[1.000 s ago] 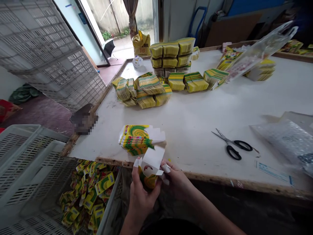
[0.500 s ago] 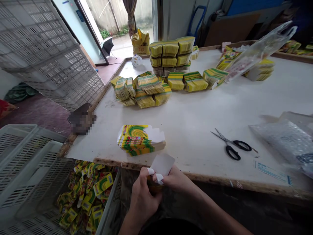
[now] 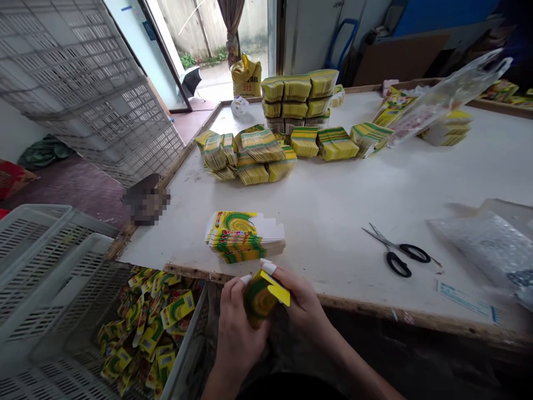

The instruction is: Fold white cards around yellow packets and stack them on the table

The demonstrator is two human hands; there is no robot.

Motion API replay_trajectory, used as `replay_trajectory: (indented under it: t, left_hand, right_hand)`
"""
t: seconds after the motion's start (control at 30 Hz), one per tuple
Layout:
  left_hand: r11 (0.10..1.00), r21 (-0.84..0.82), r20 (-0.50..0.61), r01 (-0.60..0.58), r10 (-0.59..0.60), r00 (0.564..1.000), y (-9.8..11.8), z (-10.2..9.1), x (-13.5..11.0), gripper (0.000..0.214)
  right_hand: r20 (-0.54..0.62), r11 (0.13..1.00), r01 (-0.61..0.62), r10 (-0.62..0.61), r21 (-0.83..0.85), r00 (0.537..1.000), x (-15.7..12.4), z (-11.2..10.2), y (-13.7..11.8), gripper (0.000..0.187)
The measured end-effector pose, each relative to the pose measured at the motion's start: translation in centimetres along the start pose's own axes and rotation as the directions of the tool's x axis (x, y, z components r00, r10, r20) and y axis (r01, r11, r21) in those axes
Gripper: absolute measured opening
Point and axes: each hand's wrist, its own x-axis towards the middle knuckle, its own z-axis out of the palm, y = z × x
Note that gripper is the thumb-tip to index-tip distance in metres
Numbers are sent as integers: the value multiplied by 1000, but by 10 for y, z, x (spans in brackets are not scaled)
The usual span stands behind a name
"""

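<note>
- Fingers (image 3: 233, 290) of the left hand (image 3: 241, 325) are curled round the left side of a small yellow-and-green box (image 3: 260, 300), holding it.
- The right hand (image 3: 306, 303) grips the same box at its upper right; white coverings show on fingertips of both hands.
- The box is tilted, just in front of the near edge of the desk (image 3: 328, 205), with a yellow flap (image 3: 280, 293) sticking out to the right.
- Just beyond lies a pile of flat cartons (image 3: 235, 233).
- Scissors (image 3: 391, 244) lie to the right; a crate (image 3: 187, 344) holding finished-looking boxes (image 3: 177, 311) stands at lower left.
</note>
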Motion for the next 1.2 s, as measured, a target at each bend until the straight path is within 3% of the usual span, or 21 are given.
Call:
replay_trajectory:
  t: [0.13, 0.27, 0.4, 0.5, 0.6, 0.67, 0.73, 0.8, 0.87, 0.97, 1.03, 1.1, 1.2]
  left_hand:
    - [999, -39, 32, -30, 31, 999, 1, -18, 4, 56]
    - [996, -83, 161, -18, 32, 986, 2, -32, 14, 48]
    - [994, -112, 216, -16, 40, 975, 5, -39, 23, 55]
    - [996, -84, 179, -22, 36, 983, 6, -39, 26, 51]
    - [997, -75, 147, -9, 20, 989, 0, -36, 22, 54]
    - [992, -113, 157, 62, -44, 987, -9, -36, 16, 58]
    - [967, -156, 144, 203, -181, 973, -26, -40, 8, 59]
    - [916, -155, 12, 370, -372, 928, -46, -51, 4, 60]
    - [858, -98, -260, 504, -511, 820, -67, -67, 2, 64]
    - [805, -34, -454, 593, -541, 708, -88, -93, 4, 71]
    - [790, -62, -472, 610, -561, 679, -91, -100, 2, 72]
    - [785, -157, -424, 600, -602, 676, -88, -96, -2, 70]
    - [763, -341, -241, 550, -636, 733, -77, -72, -5, 63]
  right_hand:
    - [264, 987, 105, -69, -122, 962, -1, -8, 3, 56]
    - [395, 977, 71, 15, -203, 919, 9, -24, -11, 29]
    - [479, 986, 89, -12, -139, 877, 24, -39, -25, 18]
    - [423, 986, 65, 7, -156, 906, 21, -31, -22, 24]
    - [362, 977, 16, 64, -213, 930, 12, -11, -14, 47]
    - [338, 977, 41, 32, -207, 941, 10, -1, -12, 68]
    - [262, 980, 93, -44, -178, 964, 17, 3, -15, 74]
    - [127, 972, 124, -100, -198, 987, 33, 0, -21, 55]
    - [-8, 944, 110, -118, -310, 993, 56, -5, -25, 32]
    - [-75, 828, 17, -71, -560, 995, 90, -9, -25, 33]
    - [-38, 744, -29, 4, -667, 999, 104, -7, -20, 40]
    - [0, 707, -36, 51, -706, 999, 111, -4, -13, 39]
    - [21, 710, -23, 53, -704, 998, 113, -3, -8, 42]
